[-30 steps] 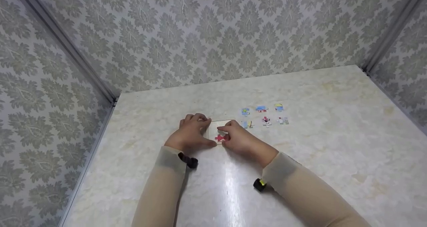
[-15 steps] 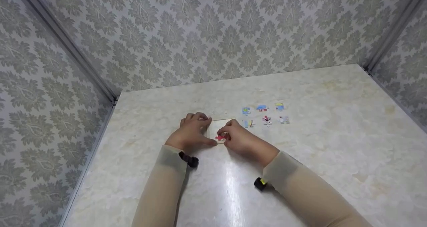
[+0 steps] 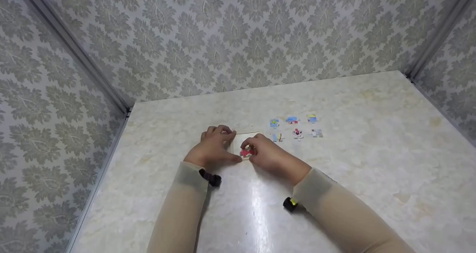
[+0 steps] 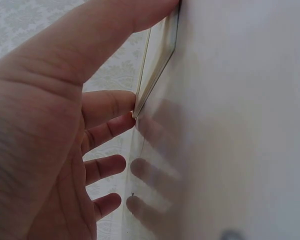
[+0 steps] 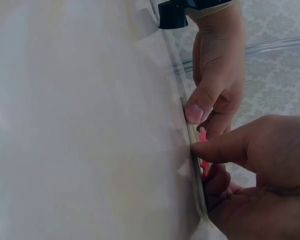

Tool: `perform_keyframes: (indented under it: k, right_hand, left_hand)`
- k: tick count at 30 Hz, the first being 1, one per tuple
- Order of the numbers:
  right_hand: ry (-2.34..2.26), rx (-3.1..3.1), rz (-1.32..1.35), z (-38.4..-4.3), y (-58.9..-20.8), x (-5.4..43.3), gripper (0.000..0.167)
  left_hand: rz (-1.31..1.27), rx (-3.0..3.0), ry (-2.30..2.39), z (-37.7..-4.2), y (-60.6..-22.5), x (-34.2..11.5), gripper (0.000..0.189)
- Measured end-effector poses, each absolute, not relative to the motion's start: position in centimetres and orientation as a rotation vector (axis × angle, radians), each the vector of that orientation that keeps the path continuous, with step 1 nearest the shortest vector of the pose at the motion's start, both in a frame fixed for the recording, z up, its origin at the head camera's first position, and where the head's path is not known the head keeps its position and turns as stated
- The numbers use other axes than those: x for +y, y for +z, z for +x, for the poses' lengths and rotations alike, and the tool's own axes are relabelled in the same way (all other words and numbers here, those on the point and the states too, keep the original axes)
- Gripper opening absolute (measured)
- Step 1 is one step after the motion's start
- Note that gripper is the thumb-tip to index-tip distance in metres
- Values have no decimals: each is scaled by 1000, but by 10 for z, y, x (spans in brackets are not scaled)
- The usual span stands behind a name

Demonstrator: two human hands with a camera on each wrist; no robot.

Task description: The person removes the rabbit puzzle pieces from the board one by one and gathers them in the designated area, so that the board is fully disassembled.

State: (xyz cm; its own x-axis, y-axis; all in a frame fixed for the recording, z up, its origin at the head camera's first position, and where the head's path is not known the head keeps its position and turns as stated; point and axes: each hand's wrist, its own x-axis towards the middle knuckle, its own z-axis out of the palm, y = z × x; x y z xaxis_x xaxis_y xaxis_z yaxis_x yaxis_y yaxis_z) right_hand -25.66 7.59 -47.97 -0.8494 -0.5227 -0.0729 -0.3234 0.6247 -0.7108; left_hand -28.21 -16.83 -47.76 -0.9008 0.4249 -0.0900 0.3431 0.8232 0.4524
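Note:
A small pale puzzle tray (image 3: 240,138) lies flat on the table, seen edge-on in both wrist views. My left hand (image 3: 210,145) holds its left side, thumb at the near edge and forefinger at the far corner. The left wrist view shows that hand's (image 4: 45,130) other fingers spread beside the tray (image 4: 157,62). Over the tray's near part, my right hand (image 3: 270,154) pinches a red jigsaw piece (image 3: 245,153) with curled fingers. In the right wrist view the red piece (image 5: 204,170) shows between the thumb and fingers; the fingers hide part of it.
Several loose jigsaw pieces lie in two rows right of the tray, among them a blue and red one (image 3: 292,119), a yellow and blue one (image 3: 312,118) and a red, black and white one (image 3: 297,134). Patterned walls (image 3: 238,41) border the table (image 3: 364,134).
My right fingers have shifted slightly over the tray's near part, and the red piece under them has turned or moved a little. The left hand keeps its hold on the tray.

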Motion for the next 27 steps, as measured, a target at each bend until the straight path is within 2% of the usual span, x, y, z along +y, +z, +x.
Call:
perform_keyframes:
  k: [8, 27]
  right_hand:
    - [-1013, 2639, -767, -257, -481, 74, 43]
    - [-1053, 2568, -669, -259, -477, 75, 42]
  left_hand:
    - [555, 2818, 674, -280, -478, -166, 104]
    - [542, 2799, 713, -279, -477, -167, 104]
